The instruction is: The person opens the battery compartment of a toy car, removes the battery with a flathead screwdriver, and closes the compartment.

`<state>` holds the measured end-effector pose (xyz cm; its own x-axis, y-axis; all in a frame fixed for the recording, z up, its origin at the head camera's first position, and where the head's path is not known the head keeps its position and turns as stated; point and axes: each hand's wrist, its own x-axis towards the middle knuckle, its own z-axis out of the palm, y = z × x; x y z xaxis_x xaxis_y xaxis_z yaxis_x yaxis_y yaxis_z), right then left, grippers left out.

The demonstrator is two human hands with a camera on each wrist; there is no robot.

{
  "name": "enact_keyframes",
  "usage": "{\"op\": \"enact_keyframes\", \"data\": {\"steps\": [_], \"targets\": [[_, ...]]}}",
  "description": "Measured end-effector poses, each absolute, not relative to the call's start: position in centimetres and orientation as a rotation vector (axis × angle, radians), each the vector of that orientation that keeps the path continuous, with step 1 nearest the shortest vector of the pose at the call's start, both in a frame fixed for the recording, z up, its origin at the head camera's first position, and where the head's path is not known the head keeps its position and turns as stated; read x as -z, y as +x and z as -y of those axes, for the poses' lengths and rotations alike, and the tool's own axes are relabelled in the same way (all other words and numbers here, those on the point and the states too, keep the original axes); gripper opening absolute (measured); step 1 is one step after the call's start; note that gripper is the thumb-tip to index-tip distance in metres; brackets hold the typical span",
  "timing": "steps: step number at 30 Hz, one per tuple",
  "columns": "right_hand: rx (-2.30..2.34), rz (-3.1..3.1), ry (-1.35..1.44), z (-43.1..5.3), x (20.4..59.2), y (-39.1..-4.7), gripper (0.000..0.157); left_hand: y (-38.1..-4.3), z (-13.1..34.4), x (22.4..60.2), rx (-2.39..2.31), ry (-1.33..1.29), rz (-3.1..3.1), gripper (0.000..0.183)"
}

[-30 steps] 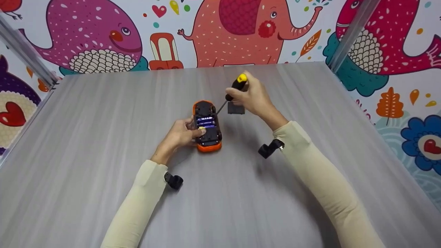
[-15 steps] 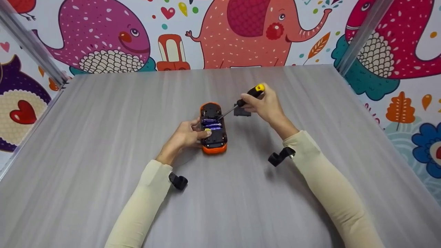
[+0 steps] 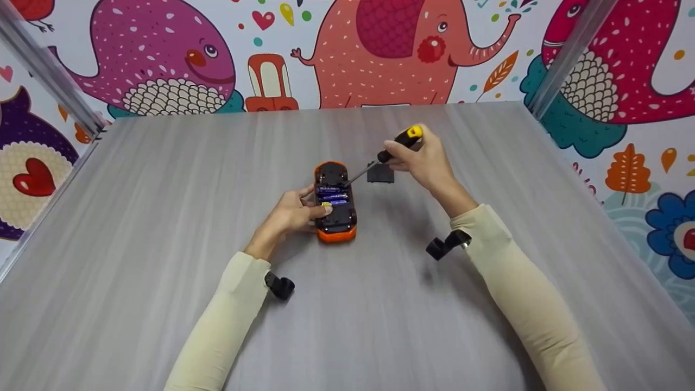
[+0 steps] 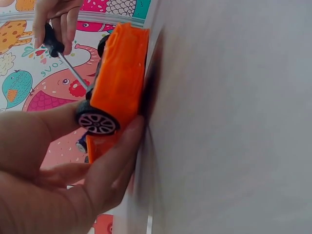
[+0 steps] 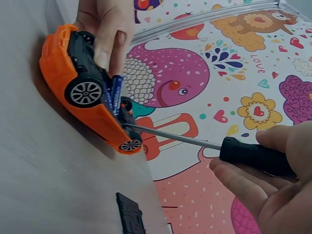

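An orange toy car (image 3: 337, 237) lies wheels up in the head view, its black underside showing an uncovered battery compartment. Inside sit several blue batteries (image 3: 333, 197). My left hand (image 3: 293, 213) grips the car from the left side, thumb pressed on the underside and fingers round the body. My right hand (image 3: 431, 163) holds a screwdriver (image 3: 407, 136) by its black and yellow handle. The screwdriver's metal shaft (image 5: 170, 135) slants down to the car, its tip at the end of the battery compartment in the right wrist view.
A black battery cover (image 3: 380, 173) lies on the grey table (image 3: 217, 163) to the right of the car. Behind the table stands a wall (image 3: 380, 54) printed with cartoon animals. A small black camera (image 3: 448, 244) is strapped to each wrist.
The screwdriver has tilted from steep to flatter, its handle moving right with my right hand, and its tip has come onto the battery compartment. My left hand keeps hold of the car.
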<state>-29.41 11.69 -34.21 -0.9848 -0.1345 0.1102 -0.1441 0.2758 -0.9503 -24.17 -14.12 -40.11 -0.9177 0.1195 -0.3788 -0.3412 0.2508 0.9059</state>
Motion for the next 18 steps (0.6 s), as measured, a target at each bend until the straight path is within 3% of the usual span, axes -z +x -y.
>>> {"op": "enact_keyframes", "data": {"steps": [18], "targets": [[-1.605, 2.628, 0.315, -11.1, 31.9, -27.7, 0.037, -24.3, 14.1, 40.1, -1.689, -0.207, -2.173, 0.078]]}}
